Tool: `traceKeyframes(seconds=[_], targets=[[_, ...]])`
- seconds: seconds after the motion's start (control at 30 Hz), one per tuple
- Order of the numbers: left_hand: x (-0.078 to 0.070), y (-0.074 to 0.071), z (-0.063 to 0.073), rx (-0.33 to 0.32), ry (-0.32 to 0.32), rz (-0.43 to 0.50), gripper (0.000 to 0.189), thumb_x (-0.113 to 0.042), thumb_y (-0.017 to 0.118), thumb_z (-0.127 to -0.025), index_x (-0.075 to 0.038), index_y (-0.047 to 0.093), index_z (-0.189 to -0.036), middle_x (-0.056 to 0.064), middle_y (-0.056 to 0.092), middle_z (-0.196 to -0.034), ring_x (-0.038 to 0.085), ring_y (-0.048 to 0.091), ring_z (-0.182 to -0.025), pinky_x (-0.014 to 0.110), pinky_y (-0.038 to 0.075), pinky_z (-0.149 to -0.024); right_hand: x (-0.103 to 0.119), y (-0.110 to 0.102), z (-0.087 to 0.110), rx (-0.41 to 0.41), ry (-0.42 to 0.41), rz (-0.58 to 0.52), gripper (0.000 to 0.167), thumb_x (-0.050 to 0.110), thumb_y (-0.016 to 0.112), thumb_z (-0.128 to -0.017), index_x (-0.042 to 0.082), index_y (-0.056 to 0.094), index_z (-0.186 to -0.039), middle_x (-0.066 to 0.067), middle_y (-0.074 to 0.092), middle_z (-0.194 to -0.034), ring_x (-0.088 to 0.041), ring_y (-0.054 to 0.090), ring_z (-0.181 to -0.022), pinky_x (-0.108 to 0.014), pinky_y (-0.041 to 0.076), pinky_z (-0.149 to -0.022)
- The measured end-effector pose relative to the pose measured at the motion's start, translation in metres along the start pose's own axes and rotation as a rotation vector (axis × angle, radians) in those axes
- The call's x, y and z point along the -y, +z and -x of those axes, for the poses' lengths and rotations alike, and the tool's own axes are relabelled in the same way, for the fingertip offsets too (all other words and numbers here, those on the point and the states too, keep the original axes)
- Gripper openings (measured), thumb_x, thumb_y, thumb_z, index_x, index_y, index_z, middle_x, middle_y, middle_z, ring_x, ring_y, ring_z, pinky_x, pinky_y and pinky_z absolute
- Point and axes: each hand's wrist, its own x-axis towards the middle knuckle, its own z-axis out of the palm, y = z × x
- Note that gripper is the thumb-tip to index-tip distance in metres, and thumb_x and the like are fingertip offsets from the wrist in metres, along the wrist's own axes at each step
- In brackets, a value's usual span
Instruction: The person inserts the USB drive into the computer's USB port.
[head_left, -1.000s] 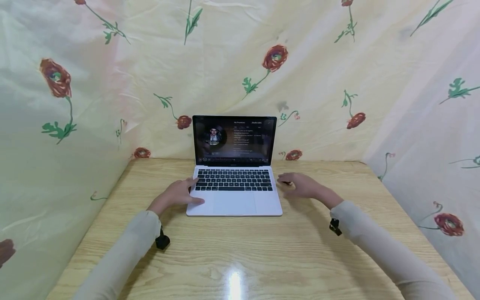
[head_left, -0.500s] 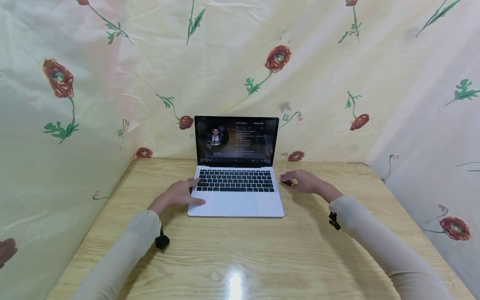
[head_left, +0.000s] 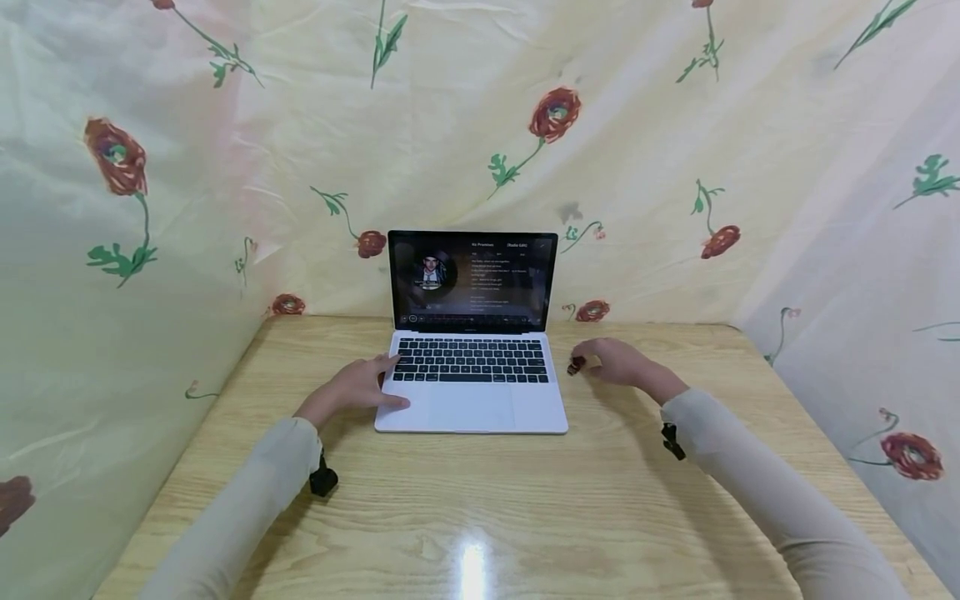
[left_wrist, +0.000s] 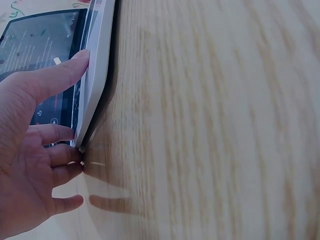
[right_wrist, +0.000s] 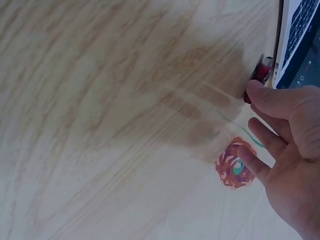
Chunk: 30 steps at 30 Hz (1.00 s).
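A flower-patterned cloth (head_left: 450,150) rises at the far side of the wood-grain tabletop (head_left: 442,500), where your laptop (head_left: 471,343) stands open in the middle, toward the far edge, its screen lit. Your left hand (head_left: 357,386) has its thumb and fingers spread at the laptop's left side, thumb on the palm rest, clasping nothing. To the laptop's right, your right hand (head_left: 615,363) pinches a small red-and-dark stick (right_wrist: 262,72) with a silvery end, near the laptop's right edge.

Silver laptop (head_left: 471,354), open — small red-and-black stick (right_wrist: 262,71) near its right edge.
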Motion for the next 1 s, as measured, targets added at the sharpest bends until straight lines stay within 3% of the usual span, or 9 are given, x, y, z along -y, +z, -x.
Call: traceKeyframes(seconds=[0.3,0.63,1.0], targets=[[-0.002,-0.001,0.001,-0.002,0.002,-0.013,0.104,-0.064,0.073,-0.084,-0.006,0.031,-0.159,0.028,0.029,-0.163,0.045,0.031,-0.151,0.058,0.031,-0.122,-0.004,0.008,0.001,-0.033,0.071,0.031,0.022,0.003,0.077,-0.087,0.003,0.075,-0.109,-0.015,0.076,-0.112,-0.034,0.070,-0.107,-0.052,0.056,-0.095],[-0.002,0.001,0.002,0.001,-0.016,0.009,0.104,-0.063,0.073,-0.085,-0.007,0.030,-0.160,0.028,0.025,-0.165,0.047,0.028,-0.152,0.059,0.030,-0.122,-0.002,0.013,0.004,-0.101,0.060,0.009,0.022,0.004,0.076,-0.087,0.001,0.077,-0.109,-0.017,0.076,-0.109,-0.034,0.071,-0.103,-0.052,0.058,-0.091],[0.000,0.003,-0.001,-0.012,-0.012,-0.004,0.107,-0.065,0.074,-0.083,-0.005,0.030,-0.160,0.028,0.022,-0.166,0.047,0.026,-0.152,0.060,0.029,-0.122,-0.002,0.018,0.003,-0.123,0.075,0.004,0.020,0.006,0.077,-0.088,0.002,0.079,-0.108,-0.012,0.076,-0.099,-0.023,0.070,-0.087,-0.043,0.060,-0.078]])
